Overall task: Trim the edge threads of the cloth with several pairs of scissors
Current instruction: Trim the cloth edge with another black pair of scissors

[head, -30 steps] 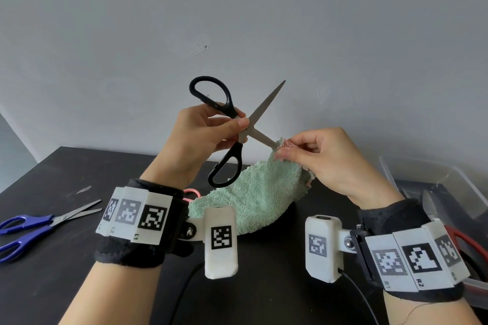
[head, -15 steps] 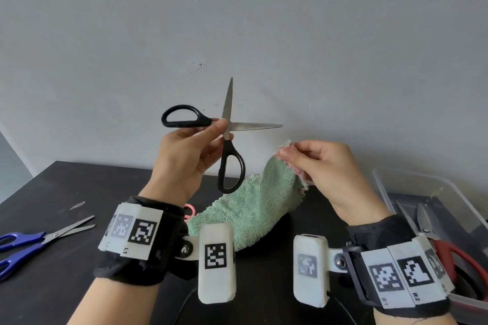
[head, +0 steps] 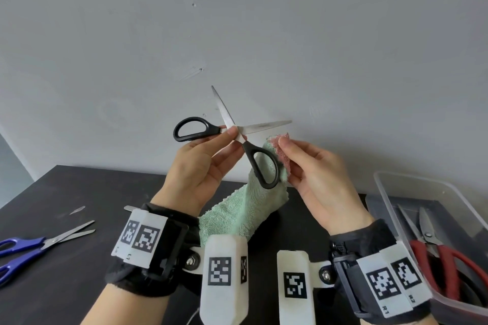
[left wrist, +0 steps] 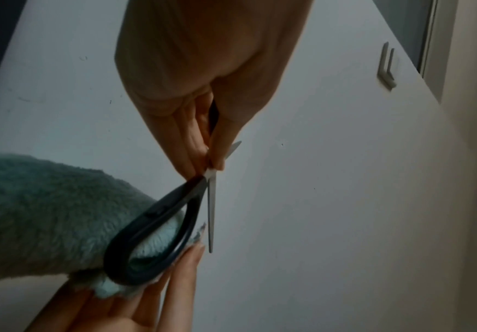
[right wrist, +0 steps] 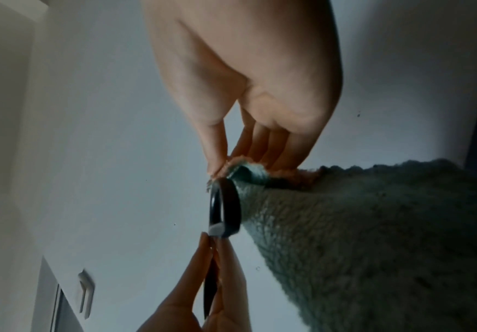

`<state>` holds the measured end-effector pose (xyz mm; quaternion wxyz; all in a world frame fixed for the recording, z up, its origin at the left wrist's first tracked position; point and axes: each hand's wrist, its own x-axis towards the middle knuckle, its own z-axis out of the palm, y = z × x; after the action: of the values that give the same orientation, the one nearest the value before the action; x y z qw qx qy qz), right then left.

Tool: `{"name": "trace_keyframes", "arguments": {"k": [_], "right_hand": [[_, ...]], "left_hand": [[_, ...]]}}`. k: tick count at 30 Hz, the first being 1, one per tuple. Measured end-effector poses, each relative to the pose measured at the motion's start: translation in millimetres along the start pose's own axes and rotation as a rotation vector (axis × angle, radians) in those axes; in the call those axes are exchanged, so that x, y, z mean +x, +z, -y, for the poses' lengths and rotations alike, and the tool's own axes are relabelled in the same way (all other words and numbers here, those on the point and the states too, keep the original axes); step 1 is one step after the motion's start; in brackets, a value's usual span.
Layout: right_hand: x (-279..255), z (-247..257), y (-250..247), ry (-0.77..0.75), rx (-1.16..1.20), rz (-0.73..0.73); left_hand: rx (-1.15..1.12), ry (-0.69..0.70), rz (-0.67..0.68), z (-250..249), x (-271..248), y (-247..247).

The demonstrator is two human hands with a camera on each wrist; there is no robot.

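Left hand (head: 196, 166): raised above the table, thumb and fingertips pinching the black-handled scissors (head: 232, 137) at the pivot, no finger through either loop.
Black-handled scissors: smooth black plastic oval loops, bright steel blades spread wide apart; one blade points up, the other toward the right hand; the lower loop hangs in front of the cloth.
Right hand (head: 317, 174): thumb and fingers clamped on the top corner of the cloth (head: 245, 208), beside the lower loop.
Cloth: fluffy mint-green terry with a pink looped-pile corner at the pinch; it hangs from the fingers down to the table (head: 79, 272).
Table: matte black, flat.
Blue-handled scissors (head: 39, 244): lying at the left edge, blades slightly apart.
Plastic bin (head: 401, 192): clear, rectangular, at the right; holds red-handled scissors (head: 443, 258).
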<state>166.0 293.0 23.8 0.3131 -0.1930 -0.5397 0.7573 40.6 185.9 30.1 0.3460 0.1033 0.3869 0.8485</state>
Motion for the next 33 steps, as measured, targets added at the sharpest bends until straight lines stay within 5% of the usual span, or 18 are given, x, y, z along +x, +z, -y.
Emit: {"name": "trace_keyframes", "arguments": {"k": [23,33], "right_hand": [[-2,-2,7,-0.044,0.118,-0.058],[-3,-4,12,-0.028,-0.050,0.028]], "left_hand": [[0.236,-0.028,0.217,9,-11,13],[0.277,0.001,0.241,2,-12,6]]}}
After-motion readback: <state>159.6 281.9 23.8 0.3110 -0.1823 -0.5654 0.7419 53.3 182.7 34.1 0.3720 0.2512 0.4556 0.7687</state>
